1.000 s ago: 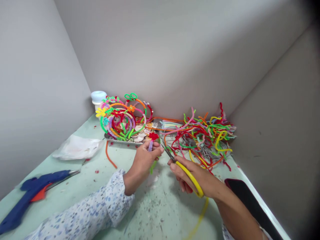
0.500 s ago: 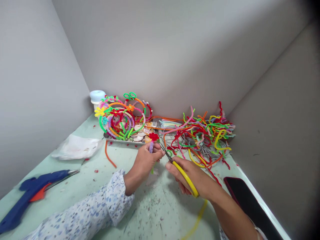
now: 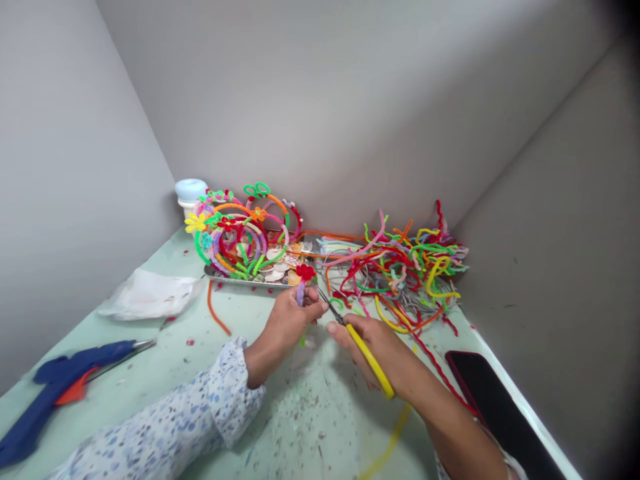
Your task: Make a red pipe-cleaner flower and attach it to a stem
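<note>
My left fingers [image 3: 311,308] are pinched around a small pipe-cleaner flower with a red fuzzy head and a lilac stem [image 3: 303,283], held upright just above the table, with the left hand [image 3: 287,321] curled behind it. At three o'clock of that, my right hand [image 3: 376,348] is wrapped around the yellow-handled scissors [image 3: 357,340]; the fingers are closed through the loops, and the thin metal blades point toward ten o'clock, their tips right beside the flower's stem. I cannot tell whether the blades touch it. At twelve o'clock from the hands lies a shallow metal tray [image 3: 235,280] heaped with finished pipe-cleaner hoops in many colours [image 3: 237,230], and a white plastic jar [image 3: 190,193] stands behind it. At one to two o'clock is a loose tangle of coloured pipe cleaners [image 3: 405,270]. A blue and orange glue gun [image 3: 60,390] lies at nine o'clock, well apart, near a crumpled clear plastic bag [image 3: 150,293]. A dark phone [image 3: 495,407] rests at four o'clock on the pale green table [image 3: 310,427]
</note>
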Tool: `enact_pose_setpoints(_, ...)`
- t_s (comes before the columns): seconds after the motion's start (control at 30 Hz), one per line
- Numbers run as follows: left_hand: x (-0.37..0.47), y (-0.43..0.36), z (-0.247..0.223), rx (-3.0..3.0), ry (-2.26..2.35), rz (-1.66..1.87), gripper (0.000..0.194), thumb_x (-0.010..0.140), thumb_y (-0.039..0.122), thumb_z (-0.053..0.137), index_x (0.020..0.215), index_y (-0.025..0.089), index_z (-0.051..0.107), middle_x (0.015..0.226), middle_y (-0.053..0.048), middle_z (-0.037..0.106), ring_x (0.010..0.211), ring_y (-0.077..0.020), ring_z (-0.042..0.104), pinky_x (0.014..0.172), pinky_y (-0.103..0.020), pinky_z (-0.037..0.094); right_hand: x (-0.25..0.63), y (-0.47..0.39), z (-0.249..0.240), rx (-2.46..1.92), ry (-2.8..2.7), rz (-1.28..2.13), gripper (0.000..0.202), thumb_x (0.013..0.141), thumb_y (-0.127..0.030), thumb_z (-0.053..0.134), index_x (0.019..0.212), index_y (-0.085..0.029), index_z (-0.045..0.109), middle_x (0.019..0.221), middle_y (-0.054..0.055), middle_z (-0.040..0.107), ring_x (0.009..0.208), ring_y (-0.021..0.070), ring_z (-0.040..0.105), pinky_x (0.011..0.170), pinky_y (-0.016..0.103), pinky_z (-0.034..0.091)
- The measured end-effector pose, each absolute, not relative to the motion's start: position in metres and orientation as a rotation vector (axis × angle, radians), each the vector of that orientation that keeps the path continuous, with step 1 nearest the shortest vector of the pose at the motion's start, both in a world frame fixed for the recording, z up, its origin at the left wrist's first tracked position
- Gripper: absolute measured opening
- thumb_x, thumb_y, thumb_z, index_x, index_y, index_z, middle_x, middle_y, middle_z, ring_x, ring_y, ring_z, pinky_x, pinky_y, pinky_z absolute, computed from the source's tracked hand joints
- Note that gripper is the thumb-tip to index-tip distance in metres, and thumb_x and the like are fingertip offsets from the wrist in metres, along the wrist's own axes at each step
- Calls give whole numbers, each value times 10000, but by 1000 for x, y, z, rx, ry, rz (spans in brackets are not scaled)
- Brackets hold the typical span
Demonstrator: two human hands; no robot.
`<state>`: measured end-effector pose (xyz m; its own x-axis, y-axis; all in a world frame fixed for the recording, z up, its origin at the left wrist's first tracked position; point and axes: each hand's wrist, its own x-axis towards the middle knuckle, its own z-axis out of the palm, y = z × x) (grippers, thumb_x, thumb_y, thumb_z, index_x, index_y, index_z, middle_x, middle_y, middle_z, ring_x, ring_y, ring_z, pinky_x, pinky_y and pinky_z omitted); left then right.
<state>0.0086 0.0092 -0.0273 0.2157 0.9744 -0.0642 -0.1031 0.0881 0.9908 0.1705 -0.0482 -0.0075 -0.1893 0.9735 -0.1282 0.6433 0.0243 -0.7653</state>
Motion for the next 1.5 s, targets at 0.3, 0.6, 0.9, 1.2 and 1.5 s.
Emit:
enact_pose_setpoints(0.3,9,9,-33,1181,992,1033,192,660,218,730,700,183,544,616,61,529,551,-95,480,558,-231,368,169,-46,-8,-1691,-1971,840,438,900,-537,415,623,-198,405,544,-41,380,507,94,337,485,229,239)
enact_pose_setpoints(0.6,8,11,-27,1163,902,998,226,689,268,749,717,194,537,590,66,525,529,-87,459,534,-225,343,201,-41,9,-2287,-2178,542,361,822,-493,577,1031,-200,605,926,104,697,821,263,644,616,298,387)
enact_pose_setpoints(0.9,8,13,-28,1211,785,849,223,705,267,738,761,187,538,644,62,518,547,-77,423,517,-209,341,200,-34,-18,-2382,-2290,428,376,761,-252,594,1121,-152,638,1005,192,701,946,344,664,708,366,457)
enact_pose_setpoints(1.2,9,8,-21,1244,783,795,274,676,320,754,753,184,528,583,92,467,494,-61,338,483,-207,250,197,-44,15,-1689,-2105,358,158,898,-275,522,953,-253,667,895,2,693,800,145,638,725,251,437)
enact_pose_setpoints(1.5,10,1,-16,1309,717,791,223,694,277,753,760,163,573,650,69,517,576,-66,409,544,-196,288,189,-51,14,-1369,-2149,304,143,894,-174,528,898,-225,661,839,-14,651,782,123,582,704,240,405)
